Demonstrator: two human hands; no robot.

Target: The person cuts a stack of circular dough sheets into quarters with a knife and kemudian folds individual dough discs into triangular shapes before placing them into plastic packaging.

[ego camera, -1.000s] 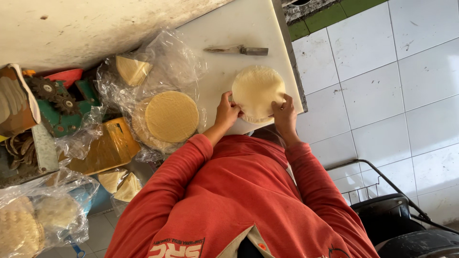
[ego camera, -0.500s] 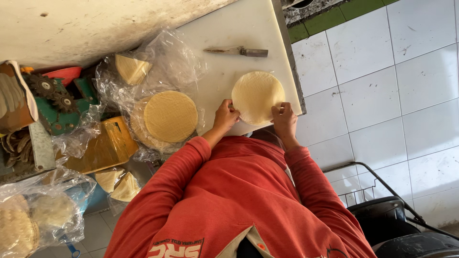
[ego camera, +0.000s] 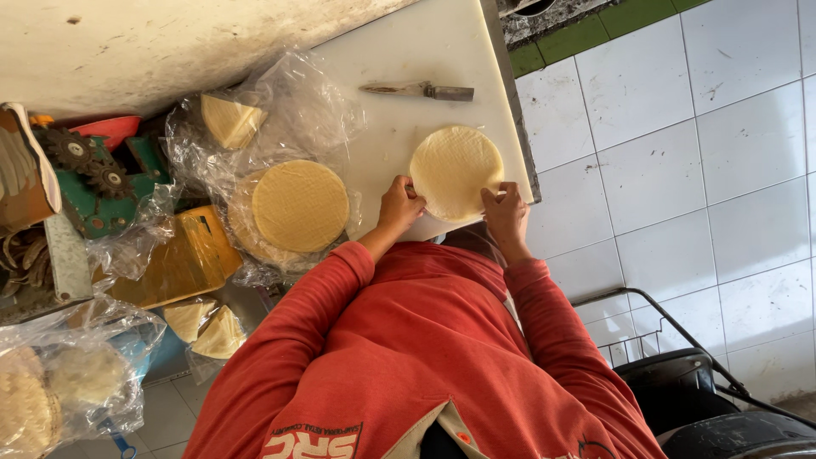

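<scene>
Pale wafer [ego camera: 456, 172] flat on table [ego camera: 399, 59], pinched at near edge: left grip [ego camera: 399, 206], right grip [ego camera: 505, 212]; knife [ego camera: 418, 89] beyond.

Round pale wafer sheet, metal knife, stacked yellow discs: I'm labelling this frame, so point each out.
Round pale wafer sheet [ego camera: 456, 172], head view, its flat middle.
Metal knife [ego camera: 418, 89], head view, mid-length.
Stacked yellow discs [ego camera: 300, 206], head view, centre of the top disc.
</scene>
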